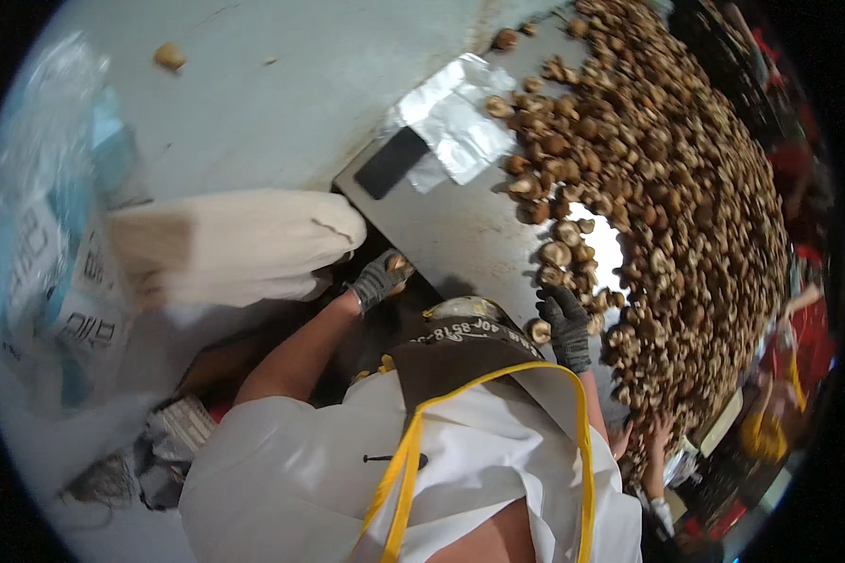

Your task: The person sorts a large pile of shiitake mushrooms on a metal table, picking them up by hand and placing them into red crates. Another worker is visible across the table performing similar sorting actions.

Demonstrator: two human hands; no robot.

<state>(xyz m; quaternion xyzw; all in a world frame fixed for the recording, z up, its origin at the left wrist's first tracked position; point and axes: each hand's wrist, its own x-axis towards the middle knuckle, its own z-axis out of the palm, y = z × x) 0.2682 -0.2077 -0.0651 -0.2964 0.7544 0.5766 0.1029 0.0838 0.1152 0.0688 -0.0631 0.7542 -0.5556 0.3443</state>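
My left hand (381,280), in a grey striped glove, is closed on a brown mushroom (396,262) beside the table's dark front edge, just right of a long cream cloth bundle (235,235). My right hand (565,324), gloved in dark grey, is over the metal tabletop (451,225) with fingers slightly bent and apart, touching or close to a few loose mushrooms (555,253). A large pile of mushrooms (685,235) spreads along the right. My apron (455,347) with yellow edging shows below.
A black phone (390,163) and crumpled foil (460,108) lie beyond my hands. Clear plastic bags (42,244) are at the far left. Another person's hands (659,433) reach into the pile at lower right. A lone light-brown piece (169,56) lies at upper left.
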